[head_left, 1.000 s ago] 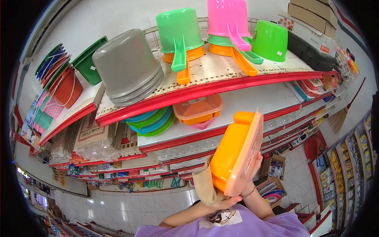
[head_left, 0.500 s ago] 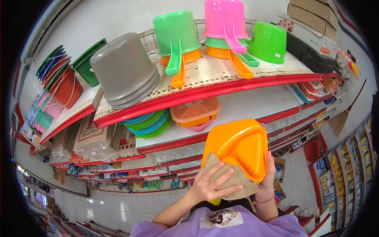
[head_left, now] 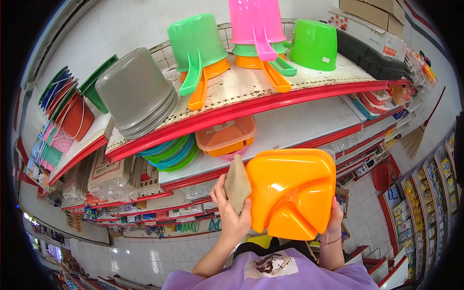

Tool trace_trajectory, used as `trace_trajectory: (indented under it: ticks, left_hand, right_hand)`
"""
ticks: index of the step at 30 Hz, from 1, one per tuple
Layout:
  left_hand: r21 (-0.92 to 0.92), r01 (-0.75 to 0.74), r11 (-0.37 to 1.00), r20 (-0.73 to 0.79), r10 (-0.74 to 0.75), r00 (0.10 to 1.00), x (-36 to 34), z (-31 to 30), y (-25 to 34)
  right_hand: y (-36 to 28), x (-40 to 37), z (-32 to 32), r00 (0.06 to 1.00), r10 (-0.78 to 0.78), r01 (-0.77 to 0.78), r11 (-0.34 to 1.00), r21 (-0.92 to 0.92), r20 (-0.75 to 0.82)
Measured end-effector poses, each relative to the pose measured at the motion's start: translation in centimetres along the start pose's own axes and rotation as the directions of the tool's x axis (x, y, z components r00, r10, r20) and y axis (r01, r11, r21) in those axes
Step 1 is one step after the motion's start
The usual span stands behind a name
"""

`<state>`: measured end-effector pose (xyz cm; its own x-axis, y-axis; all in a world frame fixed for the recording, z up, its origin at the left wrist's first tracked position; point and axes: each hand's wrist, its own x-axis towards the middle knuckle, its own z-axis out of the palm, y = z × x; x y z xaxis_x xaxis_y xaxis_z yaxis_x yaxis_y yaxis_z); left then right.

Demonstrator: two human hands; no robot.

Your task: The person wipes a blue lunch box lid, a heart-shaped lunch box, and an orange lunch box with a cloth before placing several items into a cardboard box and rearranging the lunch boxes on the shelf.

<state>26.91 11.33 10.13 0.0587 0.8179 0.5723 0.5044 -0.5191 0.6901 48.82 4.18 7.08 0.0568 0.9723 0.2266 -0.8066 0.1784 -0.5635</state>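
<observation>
My left hand [head_left: 233, 215] grips a folded grey-beige cloth [head_left: 238, 182], which stands up beside the left edge of a glossy orange moulded plastic piece [head_left: 290, 183]. That piece has rounded corners and deep curved hollows facing me. At its lower right side my right hand [head_left: 334, 220] has hold of the edge, with the fingers partly hidden behind it. It is held up in front of my chest, before the lower shelf.
Upside-down dippers in green [head_left: 197, 43] and pink [head_left: 256, 24] stand on the red-edged top shelf, beside stacked grey buckets [head_left: 135, 92]. Below are stacked blue and green plastic items [head_left: 174, 153] and an orange lidded container [head_left: 226, 136]. A broom [head_left: 416, 135] leans at the right.
My left hand and the cloth have moved off the orange piece's front to its left edge. The piece has turned to show more of its face, and the view has shifted slightly.
</observation>
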Motion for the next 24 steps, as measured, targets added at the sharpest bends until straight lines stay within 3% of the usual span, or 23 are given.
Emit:
trace_trajectory:
  ticks: [4, 7, 10, 11, 14, 15, 18, 21, 23, 24]
  left_hand:
    - [-0.039, 0.025, 0.999, 0.137, -0.019, 0.99, 1.2, 0.0, 2.0]
    - [-0.184, 0.157, 0.97, 0.189, -0.122, 0.974, 0.8, 1.0, 1.7]
    - [-0.044, 0.046, 0.998, 0.057, -0.043, 0.997, 0.2, 2.1, 2.8]
    - [0.07, -0.021, 0.997, 0.055, 0.017, 0.998, 0.0, 2.4, 2.9]
    - [-0.054, -0.231, 0.972, 0.127, 0.236, 0.963, -0.2, 3.3, 5.3]
    - [0.044, -0.353, 0.935, 0.233, 0.334, 0.914, -0.6, 3.9, 5.0]
    - [-0.006, -0.643, 0.766, 0.42, 0.586, 0.693, -0.9, 4.7, 5.9]
    - [-0.13, -0.536, 0.834, 0.443, 0.532, 0.721, -2.7, 5.0, 4.7]
    - [0.009, -0.388, 0.922, 0.283, 0.37, 0.885, -2.6, 5.9, 3.6]
    - [0.065, -0.295, 0.953, 0.191, 0.279, 0.941, -2.4, 6.3, 3.3]
  right_hand:
    - [-0.9, -0.3, -0.8, 0.996, 0.065, -0.065, 0.998, 0.001, -0.062]
    - [-0.6, -0.6, -1.5, 0.994, 0.109, -0.107, 0.992, -0.072, 0.018]
    - [-0.6, -1.1, -0.8, 0.996, 0.079, -0.072, 0.983, -0.169, 0.033]
    - [-0.7, -1.2, -0.9, 0.988, 0.113, -0.093, 0.98, -0.179, 0.105]
    - [0.4, -0.9, -0.6, 0.979, 0.203, -0.194, 0.953, -0.232, 0.017]
    - [0.7, -0.9, -1.3, 0.975, 0.22, -0.219, 0.96, -0.177, -0.016]
    - [1.1, -0.9, -3.7, 0.969, 0.241, -0.243, 0.97, -0.028, -0.058]
    - [0.4, -1.4, -4.6, 0.981, 0.196, -0.196, 0.979, 0.047, 0.002]
    - [-0.8, -2.0, -4.8, 0.984, 0.165, -0.168, 0.985, 0.038, 0.074]
    - [-1.1, -2.3, -4.7, 0.982, 0.181, -0.177, 0.982, -0.066, 0.046]
